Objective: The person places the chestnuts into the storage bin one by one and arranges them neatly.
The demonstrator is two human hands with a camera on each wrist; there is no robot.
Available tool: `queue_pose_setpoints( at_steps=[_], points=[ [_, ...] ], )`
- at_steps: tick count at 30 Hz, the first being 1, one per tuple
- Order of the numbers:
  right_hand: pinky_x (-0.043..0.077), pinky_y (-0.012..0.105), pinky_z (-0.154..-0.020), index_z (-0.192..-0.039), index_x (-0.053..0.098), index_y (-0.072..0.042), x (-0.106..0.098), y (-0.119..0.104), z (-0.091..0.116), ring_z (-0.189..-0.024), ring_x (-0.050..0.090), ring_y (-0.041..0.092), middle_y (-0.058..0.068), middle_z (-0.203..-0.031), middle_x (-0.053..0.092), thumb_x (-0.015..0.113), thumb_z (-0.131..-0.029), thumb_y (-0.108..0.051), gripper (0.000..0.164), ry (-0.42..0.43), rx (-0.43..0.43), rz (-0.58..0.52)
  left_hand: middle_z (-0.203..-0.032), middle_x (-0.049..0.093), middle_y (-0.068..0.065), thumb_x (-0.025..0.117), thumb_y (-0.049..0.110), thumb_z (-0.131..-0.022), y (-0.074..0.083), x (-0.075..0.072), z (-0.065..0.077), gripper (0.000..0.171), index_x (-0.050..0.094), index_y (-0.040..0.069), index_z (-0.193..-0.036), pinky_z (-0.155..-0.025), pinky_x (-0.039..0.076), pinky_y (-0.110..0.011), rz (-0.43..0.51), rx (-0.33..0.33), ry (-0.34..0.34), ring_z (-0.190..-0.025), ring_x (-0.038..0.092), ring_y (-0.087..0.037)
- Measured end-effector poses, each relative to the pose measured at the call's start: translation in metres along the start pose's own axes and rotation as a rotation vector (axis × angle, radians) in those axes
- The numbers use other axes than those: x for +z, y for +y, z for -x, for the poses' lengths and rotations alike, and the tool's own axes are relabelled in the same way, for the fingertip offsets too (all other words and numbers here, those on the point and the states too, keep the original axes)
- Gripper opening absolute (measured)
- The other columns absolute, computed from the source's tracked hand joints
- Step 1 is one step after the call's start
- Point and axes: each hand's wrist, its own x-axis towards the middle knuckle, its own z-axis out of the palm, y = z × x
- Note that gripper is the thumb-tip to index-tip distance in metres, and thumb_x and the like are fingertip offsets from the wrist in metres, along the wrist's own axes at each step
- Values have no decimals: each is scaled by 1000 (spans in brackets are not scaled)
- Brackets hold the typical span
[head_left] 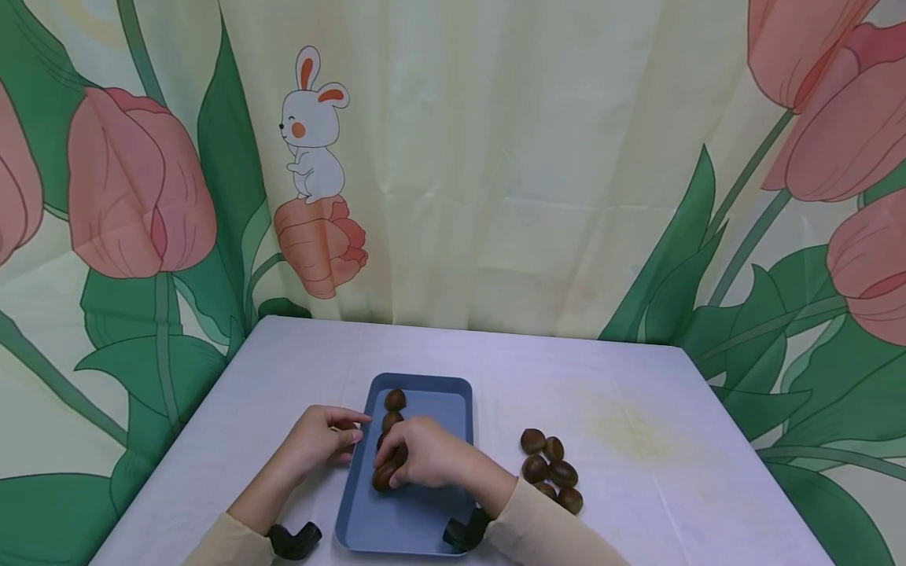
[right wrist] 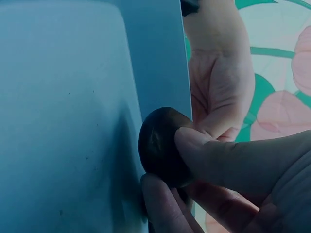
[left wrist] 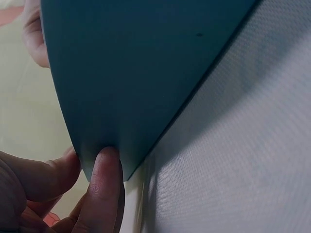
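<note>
A blue-grey tray (head_left: 425, 523) lies on the white-covered table with a column of brown chestnuts (head_left: 395, 399) along its left side. Over the tray, my right hand (head_left: 432, 456) pinches a chestnut (right wrist: 160, 145) between thumb and fingertips, close to the tray's side wall. Part of the column is hidden behind that hand. At the left edge of the tray, my left hand (head_left: 322, 436) touches the rim with thumb and forefinger. In the left wrist view, another finger (left wrist: 103, 170) presses flat against the tray's outer wall.
To the right of the tray, several loose chestnuts (head_left: 555, 473) lie in a cluster on the tablecloth (head_left: 672, 440). Black straps (head_left: 296, 541) show at both wrists. Behind the table hangs a curtain (head_left: 495, 173) printed with tulips and a rabbit.
</note>
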Motion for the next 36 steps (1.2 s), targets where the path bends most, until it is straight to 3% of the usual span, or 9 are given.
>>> queue_pose_setpoints(
  at_steps=[5, 12, 27, 36],
  points=[
    [55, 13, -70, -97, 87, -23, 2, -2, 0, -79, 67, -7, -16, -92, 76, 93, -78, -1, 30, 5, 13, 18, -98, 69, -12, 75, -1, -97, -1, 0, -1, 24, 83, 6, -118, -66, 67, -32, 1, 0, 1, -75, 68, -17],
    [52, 14, -70, -96, 87, -23, 3, -2, -1, -85, 60, -6, -15, -94, 71, 95, -77, -4, 28, 45, -9, 101, -97, 70, -13, 76, -2, -96, 1, 0, 1, 26, 81, 4, -120, -66, 67, -34, 14, -2, -11, -78, 70, -16],
    [52, 19, -68, -96, 83, -19, 6, 1, -4, -78, 60, -1, -8, -92, 72, 92, -82, -6, 21, 121, 97, 17, -97, 68, -13, 76, -1, -96, -1, 0, -1, 25, 82, 5, -120, -66, 67, -33, 14, -9, -9, -78, 68, -17],
    [48, 21, -64, -88, 74, -20, 6, -2, -4, -75, 55, 3, -10, -83, 67, 95, -80, -13, 24, 170, 130, 48, -98, 69, -13, 76, 0, -96, -1, -1, 0, 26, 81, 4, -121, -67, 67, -34, 16, -8, -12, -79, 69, -17]
  ],
)
